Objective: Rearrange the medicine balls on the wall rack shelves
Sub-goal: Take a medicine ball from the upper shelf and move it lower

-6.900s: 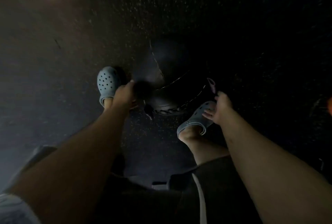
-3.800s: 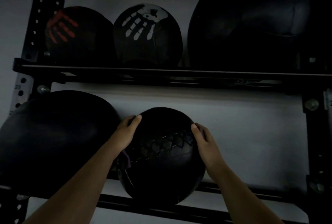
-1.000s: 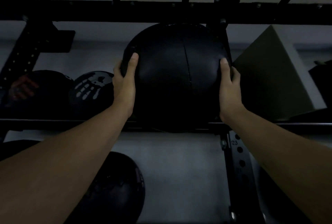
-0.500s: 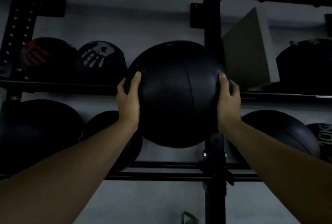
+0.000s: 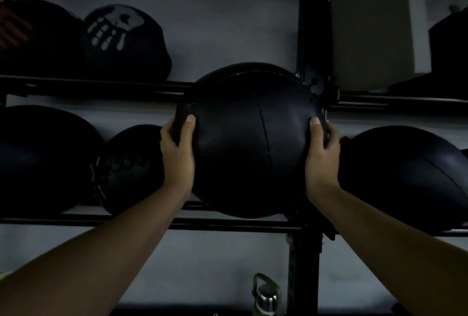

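Observation:
A large black medicine ball (image 5: 249, 138) with a stitched seam is gripped between my left hand (image 5: 178, 153) and my right hand (image 5: 320, 156), one on each side. It is level with the lower shelf (image 5: 215, 225) of the black wall rack, its underside close to the shelf rails; whether it rests on them I cannot tell. To its left on that shelf sit a laced black ball (image 5: 129, 168) and a big black ball (image 5: 40, 158). Another black ball (image 5: 405, 176) lies to its right.
On the upper shelf (image 5: 101, 86) stand a ball with a white handprint (image 5: 124, 42) and one with a red handprint (image 5: 27, 37). A black upright post (image 5: 312, 24) rises behind the held ball. A grey block (image 5: 372, 26) sits upper right. A green bottle (image 5: 266, 295) stands below.
Both hands have brought the large ball down from the upper shelf level to the lower shelf level. The view has tilted down with it.

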Demonstrator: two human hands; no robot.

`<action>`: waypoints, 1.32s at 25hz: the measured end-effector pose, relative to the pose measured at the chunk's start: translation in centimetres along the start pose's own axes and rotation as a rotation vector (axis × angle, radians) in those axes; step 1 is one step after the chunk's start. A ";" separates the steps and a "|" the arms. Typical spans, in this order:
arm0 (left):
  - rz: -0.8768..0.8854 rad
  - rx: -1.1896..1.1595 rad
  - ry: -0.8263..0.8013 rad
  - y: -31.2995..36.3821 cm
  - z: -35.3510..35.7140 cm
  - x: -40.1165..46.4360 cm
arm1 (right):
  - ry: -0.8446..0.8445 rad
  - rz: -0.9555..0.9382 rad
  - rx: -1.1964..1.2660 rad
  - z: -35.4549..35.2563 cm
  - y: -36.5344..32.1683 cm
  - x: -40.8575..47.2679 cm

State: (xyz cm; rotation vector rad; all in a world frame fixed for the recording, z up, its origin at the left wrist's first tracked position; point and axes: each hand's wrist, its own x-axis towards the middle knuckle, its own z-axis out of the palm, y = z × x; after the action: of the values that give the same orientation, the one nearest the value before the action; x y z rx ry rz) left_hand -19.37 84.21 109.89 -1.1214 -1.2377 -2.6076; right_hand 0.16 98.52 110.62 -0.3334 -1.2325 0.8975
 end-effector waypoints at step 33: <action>0.114 0.684 -0.344 -9.6 3.4 7.8 | -0.367 -0.072 -0.623 2.9 9.8 7.7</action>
State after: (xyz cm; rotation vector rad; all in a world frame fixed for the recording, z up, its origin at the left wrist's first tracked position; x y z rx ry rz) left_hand -26.22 95.09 109.89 -1.4343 -1.8526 -1.7060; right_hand -6.10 109.74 110.27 -0.6314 -1.8489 0.5030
